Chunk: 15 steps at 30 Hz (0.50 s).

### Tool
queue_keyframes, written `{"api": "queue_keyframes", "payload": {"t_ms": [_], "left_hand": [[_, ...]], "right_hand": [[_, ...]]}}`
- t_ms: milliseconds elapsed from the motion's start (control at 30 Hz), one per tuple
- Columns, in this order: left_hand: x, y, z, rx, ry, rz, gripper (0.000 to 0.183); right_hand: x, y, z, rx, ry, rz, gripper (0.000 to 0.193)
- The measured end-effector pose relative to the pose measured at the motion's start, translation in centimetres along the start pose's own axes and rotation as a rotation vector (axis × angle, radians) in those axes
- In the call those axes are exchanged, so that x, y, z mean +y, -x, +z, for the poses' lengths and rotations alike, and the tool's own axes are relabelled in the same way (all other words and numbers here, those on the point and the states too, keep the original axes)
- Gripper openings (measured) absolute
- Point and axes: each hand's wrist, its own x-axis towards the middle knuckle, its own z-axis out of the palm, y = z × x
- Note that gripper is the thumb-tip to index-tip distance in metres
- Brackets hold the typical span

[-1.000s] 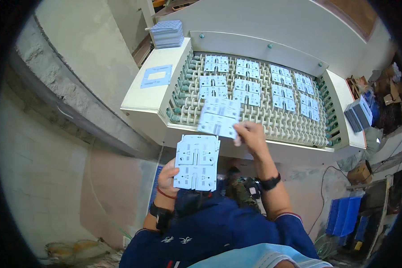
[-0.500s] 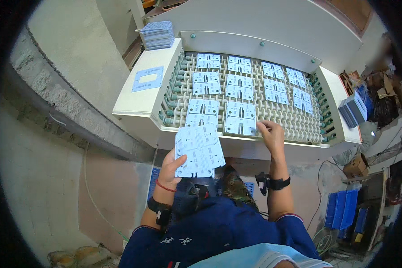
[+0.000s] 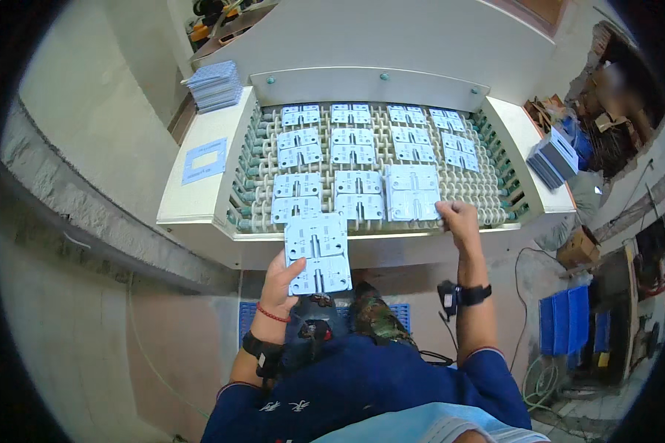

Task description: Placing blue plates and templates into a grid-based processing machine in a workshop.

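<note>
A stack of flat light-blue circuit board panels (image 3: 318,251) with slots and small holes is in my left hand (image 3: 279,286), thumb on top. The stack overlaps the front edge of a roller conveyor (image 3: 488,201). My right hand (image 3: 459,221) pinches the lower right corner of one panel (image 3: 412,193) that lies on the front rollers. That panel is patterned differently from the slotted panels (image 3: 358,196) to its left. More panels (image 3: 352,145) lie in rows farther back on the rollers.
On the left ledge are a pile of panels (image 3: 214,87) and a blue sheet with a pale centre (image 3: 204,160). A leaning stack of panels (image 3: 553,159) is on the right ledge. Blue bins (image 3: 564,321) and a cardboard box (image 3: 578,247) stand at the right.
One panel has left the stack in my left hand and now lies at the front right. My right hand has moved right with it. The rows on the rollers have shifted away from me.
</note>
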Motion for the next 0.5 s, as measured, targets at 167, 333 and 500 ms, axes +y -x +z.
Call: {"api": "queue_keyframes", "payload": {"t_ms": [167,333,500], "left_hand": [[-0.9,0.5,-1.0,-0.012,-0.003,-0.028,0.043],[-0.3,1.7,-2.2,-0.036,0.166,-0.020,0.056],[0.1,3.0,-3.5,-0.146,0.313,-0.010,0.072]], "right_hand": [[4.5,-4.5,-4.8,0.193,0.521,-0.091,0.028],[1.6,-4.0,-10.9,0.267,0.553,-0.002,0.028],[1.8,-1.9,-14.0,0.436,0.430,-0.090,0.025]]}}
